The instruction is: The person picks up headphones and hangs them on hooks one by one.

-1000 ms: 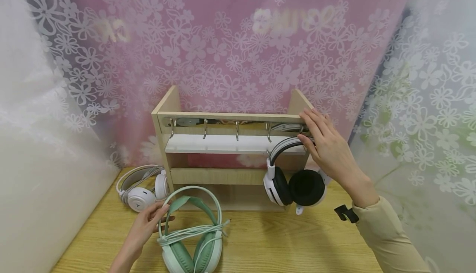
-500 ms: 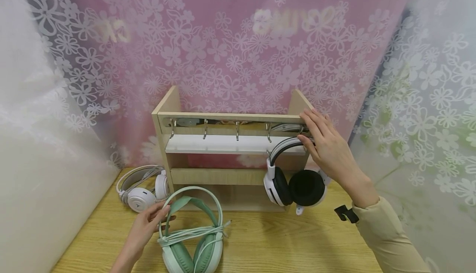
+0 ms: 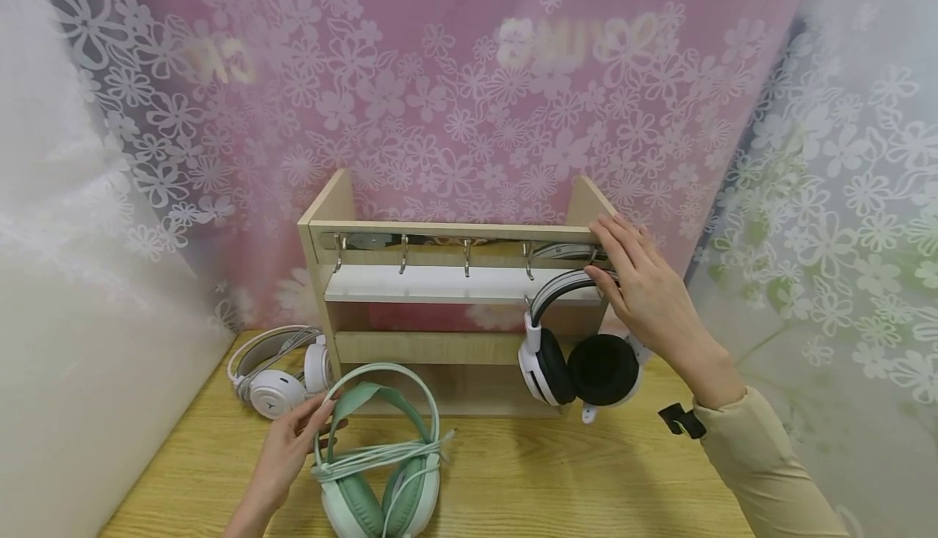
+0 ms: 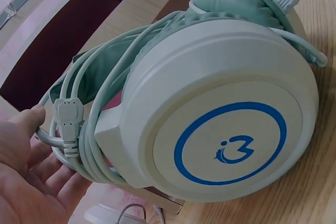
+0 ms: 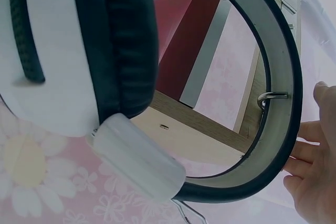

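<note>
Mint-green headphones [image 3: 361,505] with their cable wound across them are upright at the front of the rack. My left hand [image 3: 287,444] pinches their headband between thumb and fingers. The left wrist view shows a white ear cup [image 4: 236,93] with a blue ring, and the cable's plug [image 4: 69,121] beside the fingers. Black-and-white headphones [image 3: 604,369] hang from the rightmost hook of the wooden rack [image 3: 432,348]. My right hand [image 3: 652,298] rests with extended fingers on the rack's top right corner, the thumb by that headband. In the right wrist view a metal hook [image 5: 274,96] passes under the headband [image 5: 286,61].
White headphones [image 3: 274,391] with a grey cable lie on the wooden table [image 3: 513,481], left of the rack. Several bare metal hooks [image 3: 467,260] line the rack's upper rail. A pink flowered curtain [image 3: 454,98] stands close behind, with pale sheets on both sides.
</note>
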Demonstrator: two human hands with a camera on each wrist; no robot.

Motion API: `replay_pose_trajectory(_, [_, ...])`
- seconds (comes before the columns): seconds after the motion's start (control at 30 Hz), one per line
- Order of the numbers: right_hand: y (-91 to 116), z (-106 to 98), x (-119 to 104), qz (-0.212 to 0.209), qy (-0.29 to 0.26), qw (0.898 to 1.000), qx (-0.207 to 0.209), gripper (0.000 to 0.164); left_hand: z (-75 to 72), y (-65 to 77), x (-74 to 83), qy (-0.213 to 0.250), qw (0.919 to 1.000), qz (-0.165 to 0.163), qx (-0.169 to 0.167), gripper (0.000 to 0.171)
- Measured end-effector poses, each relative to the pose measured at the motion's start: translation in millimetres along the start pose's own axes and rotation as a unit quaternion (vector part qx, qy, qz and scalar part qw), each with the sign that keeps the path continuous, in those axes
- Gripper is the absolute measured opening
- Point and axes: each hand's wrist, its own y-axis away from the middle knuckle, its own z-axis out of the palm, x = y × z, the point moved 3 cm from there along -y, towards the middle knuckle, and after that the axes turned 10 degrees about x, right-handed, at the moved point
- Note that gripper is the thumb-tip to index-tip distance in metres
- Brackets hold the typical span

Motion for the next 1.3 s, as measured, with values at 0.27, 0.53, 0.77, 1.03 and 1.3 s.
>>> replay_pose_trajectory(0.27, [0.4,0.7,0.2,-0.004,0.000,1.000,0.007,0.064,2.6,0.1,0.7,0.004,0.9997,0.026,0.003,0.040])
replay_pose_trajectory(0.53, [1.1,0.3,0.0,-0.003,0.000,1.000,0.004,0.060,4.9,0.3,3.6,0.004,0.9997,0.025,0.001,0.041])
replay_pose_trajectory(0.77, [0.5,0.3,-0.9,-0.007,-0.002,1.000,0.010,0.058,7.0,-1.0,5.5,0.002,0.9994,0.035,-0.003,0.041])
replay_pose_trajectory(1.03, [-0.5,0.1,-1.7,-0.008,-0.004,1.000,0.009,0.058,8.1,-1.9,11.6,-0.004,0.9988,0.048,-0.008,0.042])
replay_pose_trajectory(1.3, [-0.4,0.3,-1.6,-0.007,-0.001,1.000,0.010,0.059,8.6,-4.5,20.6,-0.007,0.9977,0.068,-0.004,0.041])
